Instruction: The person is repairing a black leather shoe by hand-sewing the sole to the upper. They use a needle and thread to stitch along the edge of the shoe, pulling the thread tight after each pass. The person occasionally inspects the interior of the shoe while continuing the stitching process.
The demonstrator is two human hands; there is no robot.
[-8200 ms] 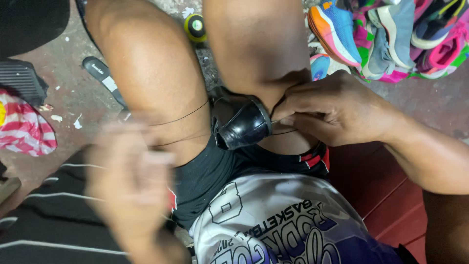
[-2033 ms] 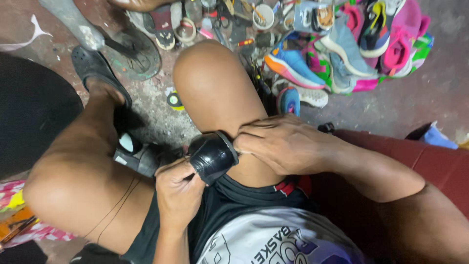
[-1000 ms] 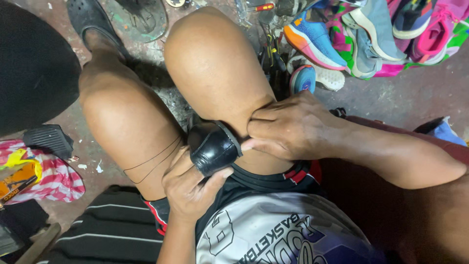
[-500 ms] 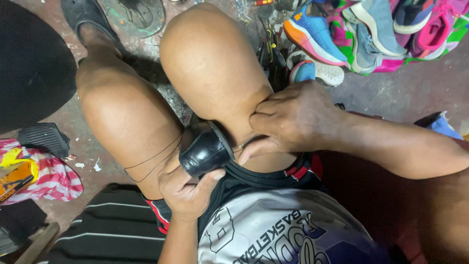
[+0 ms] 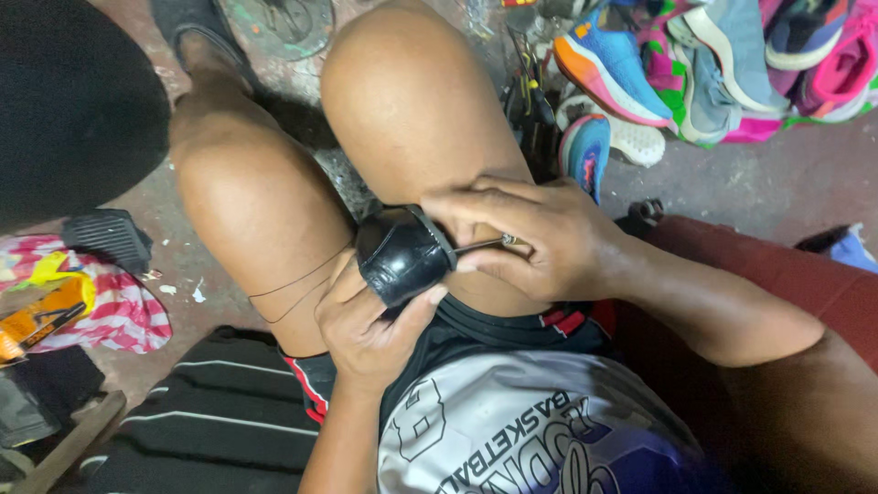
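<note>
Head view showed the left hand (image 5: 366, 320) cupping a black shoe toe (image 5: 402, 254) between the knees, fingers curled under it. The right hand (image 5: 540, 240) pinched a thin metal awl (image 5: 480, 244) against the shoe's edge. Colourful sneakers (image 5: 695, 73) lay on the floor.

Both hands meet between the bare knees — the left hand (image 5: 366, 320) cups upward from below with fingers curled, while the right hand (image 5: 530, 238) pinches from the side, forearm crossing the lap.
</note>
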